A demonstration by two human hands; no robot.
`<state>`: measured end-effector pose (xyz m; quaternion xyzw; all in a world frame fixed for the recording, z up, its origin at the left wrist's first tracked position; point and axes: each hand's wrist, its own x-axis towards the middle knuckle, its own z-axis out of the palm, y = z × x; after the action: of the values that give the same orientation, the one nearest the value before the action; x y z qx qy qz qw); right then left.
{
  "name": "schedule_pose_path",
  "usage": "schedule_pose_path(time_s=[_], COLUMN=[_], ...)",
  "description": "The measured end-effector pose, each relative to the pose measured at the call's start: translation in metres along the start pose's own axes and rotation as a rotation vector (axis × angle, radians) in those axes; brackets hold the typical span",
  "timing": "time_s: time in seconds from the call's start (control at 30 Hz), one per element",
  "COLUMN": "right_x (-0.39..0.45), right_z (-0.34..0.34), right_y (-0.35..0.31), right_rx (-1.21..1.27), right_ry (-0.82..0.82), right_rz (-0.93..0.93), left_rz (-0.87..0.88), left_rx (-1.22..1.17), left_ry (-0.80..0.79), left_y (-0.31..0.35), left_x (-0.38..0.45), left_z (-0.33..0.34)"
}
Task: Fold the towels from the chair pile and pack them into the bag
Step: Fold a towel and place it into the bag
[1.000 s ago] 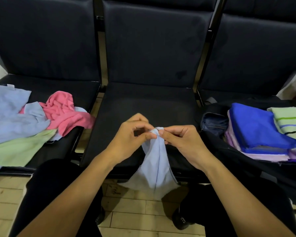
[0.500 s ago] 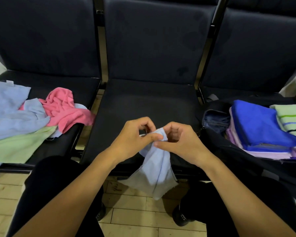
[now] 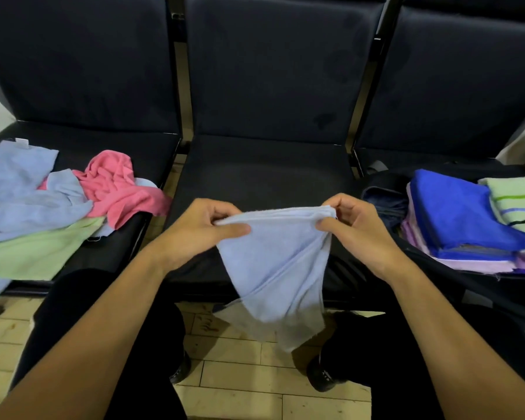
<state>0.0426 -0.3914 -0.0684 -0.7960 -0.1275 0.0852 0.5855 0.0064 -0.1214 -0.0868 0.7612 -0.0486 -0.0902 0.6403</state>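
Towel (image 3: 273, 268) hangs below both hands' (image 3: 200, 231) (image 3: 355, 228) grip on its top edge

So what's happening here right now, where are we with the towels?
A person is holding a light blue towel by its top edge, the left hand and right hand pinching it stretched above the middle chair seat. Unfolded towels, pink, green and blue, lie on the left seat. Folded towels, a royal blue one on top, sit in the black bag on the right.
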Motion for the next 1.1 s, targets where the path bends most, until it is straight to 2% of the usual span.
schedule_pose_path(time_s=[0.07, 0.1, 0.23, 0.57, 0.7, 0.77, 0.9, 1.0, 1.07, 1.1], right_x=[0.000, -0.001, -0.007, -0.013, -0.013, -0.013, -0.012, -0.008, -0.008, -0.010], right_z=[-0.001, 0.000, 0.004, 0.006, 0.007, 0.006, 0.010, 0.015, 0.019, 0.021], right_y=[0.003, 0.004, 0.005, 0.004, 0.007, 0.005, -0.001, 0.000, 0.003, 0.005], right_rx=[-0.075, -0.097, -0.134, -0.147, -0.154, -0.086, 0.177, 0.378, 0.510, 0.493], right_ry=[-0.031, -0.043, -0.049, -0.073, -0.077, -0.091, -0.101, -0.105, -0.264, -0.385], right_rz=[0.013, 0.009, -0.018, -0.007, 0.004, 0.029, 0.121, 0.187, 0.272, 0.309], left_rz=[0.024, 0.031, 0.041, 0.101, 0.058, 0.016, -0.080, -0.093, -0.104, -0.127], left_rx=[-0.224, -0.246, -0.157, -0.142, -0.162, -0.218, -0.482, -0.594, -0.677, -0.736], left_ry=[0.047, 0.052, 0.058, 0.079, 0.072, 0.079, -0.041, -0.069, -0.051, -0.034], left_y=[0.005, 0.006, 0.008, 0.008, 0.008, 0.008, 0.014, 0.012, 0.013, 0.016], left_x=[-0.010, -0.014, -0.025, -0.041, -0.040, -0.038, -0.035, -0.032, -0.033, -0.034], left_z=[0.002, 0.004, 0.010, 0.015, 0.016, 0.015, 0.012, 0.014, 0.016, 0.018])
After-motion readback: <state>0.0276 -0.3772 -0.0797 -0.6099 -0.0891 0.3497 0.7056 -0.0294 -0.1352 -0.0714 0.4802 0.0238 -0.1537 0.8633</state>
